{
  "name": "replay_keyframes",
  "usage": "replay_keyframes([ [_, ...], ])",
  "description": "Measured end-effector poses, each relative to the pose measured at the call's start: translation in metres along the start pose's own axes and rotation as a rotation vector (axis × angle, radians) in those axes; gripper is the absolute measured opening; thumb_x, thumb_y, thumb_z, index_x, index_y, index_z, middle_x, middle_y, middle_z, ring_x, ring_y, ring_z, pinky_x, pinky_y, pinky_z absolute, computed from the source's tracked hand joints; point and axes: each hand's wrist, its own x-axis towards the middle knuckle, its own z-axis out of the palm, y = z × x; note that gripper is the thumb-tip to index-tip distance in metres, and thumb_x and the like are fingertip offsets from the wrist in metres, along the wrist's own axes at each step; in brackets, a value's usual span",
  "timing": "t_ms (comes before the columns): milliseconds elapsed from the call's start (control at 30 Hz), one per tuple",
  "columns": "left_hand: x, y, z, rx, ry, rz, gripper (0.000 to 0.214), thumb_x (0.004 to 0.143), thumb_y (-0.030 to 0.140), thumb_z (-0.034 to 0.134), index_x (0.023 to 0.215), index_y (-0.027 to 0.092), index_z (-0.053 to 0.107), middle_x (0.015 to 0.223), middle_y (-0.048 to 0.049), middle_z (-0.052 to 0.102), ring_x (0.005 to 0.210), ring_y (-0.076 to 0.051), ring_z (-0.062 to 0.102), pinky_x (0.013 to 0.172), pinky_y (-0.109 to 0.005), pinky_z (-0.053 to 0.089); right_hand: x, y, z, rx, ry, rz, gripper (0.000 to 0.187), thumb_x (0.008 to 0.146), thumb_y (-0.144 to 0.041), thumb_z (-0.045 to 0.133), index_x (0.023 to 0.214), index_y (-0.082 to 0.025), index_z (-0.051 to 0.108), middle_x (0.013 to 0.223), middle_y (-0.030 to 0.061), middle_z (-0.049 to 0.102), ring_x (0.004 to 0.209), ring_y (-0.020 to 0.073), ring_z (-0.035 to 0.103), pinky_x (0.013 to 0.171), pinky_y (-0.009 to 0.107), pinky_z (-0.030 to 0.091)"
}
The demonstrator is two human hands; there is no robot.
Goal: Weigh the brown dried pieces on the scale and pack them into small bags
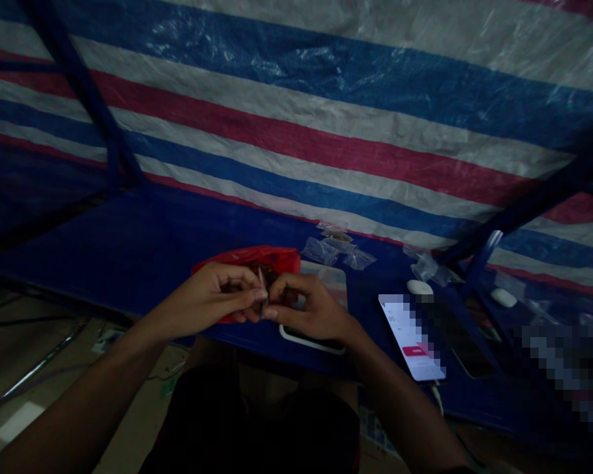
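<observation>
My left hand point(230, 296) is closed in a pinch, thumb against fingers, on a small thin pale piece point(262, 282) that stands up from the fingertips. Its kind is too small and dim to make out. My right hand point(309, 306) is also closed, thumb and forefinger meeting the left fingertips at the lower end of that piece. Behind and beneath both hands lies an opened red plastic bag point(277, 257) with brownish contents, mostly hidden. A clear container with a pale rim point(316, 343) sits partly under my right hand.
Small clear plastic bags point(340, 250) lie beyond the container on the blue table point(143, 243). Rightward are a lit phone point(408, 336) with a cable, a dark phone point(469, 352) and white rounded objects point(420, 288). Blue frame bars point(86, 99) and a striped sheet point(301, 125) stand behind.
</observation>
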Motion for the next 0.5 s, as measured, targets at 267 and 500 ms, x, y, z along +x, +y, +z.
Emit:
replay_keyframes([
  [267,0.013,0.012,0.006,0.039,-0.063,0.022,0.028,0.094,0.045,0.069,0.091,0.018,0.076,0.088,-0.0058,0.081,0.081,-0.019,0.077,0.076,-0.031,0.065,0.001,0.006,-0.009,-0.017,-0.014,0.017,0.023,0.096,-0.036,0.072,0.080,-0.022,0.065,0.071,-0.0032,0.062,0.064,0.0125,0.052,0.061,0.027,0.043],
  [500,0.019,0.012,0.012,0.053,-0.047,0.005,0.026,0.092,0.043,0.069,0.084,0.018,0.073,0.081,-0.0041,0.077,0.075,-0.017,0.074,0.073,-0.029,0.063,0.001,0.009,-0.013,-0.126,-0.012,0.005,0.029,0.103,-0.035,0.058,0.079,-0.020,0.064,0.069,-0.0019,0.062,0.063,0.0121,0.052,0.061,0.027,0.041],
])
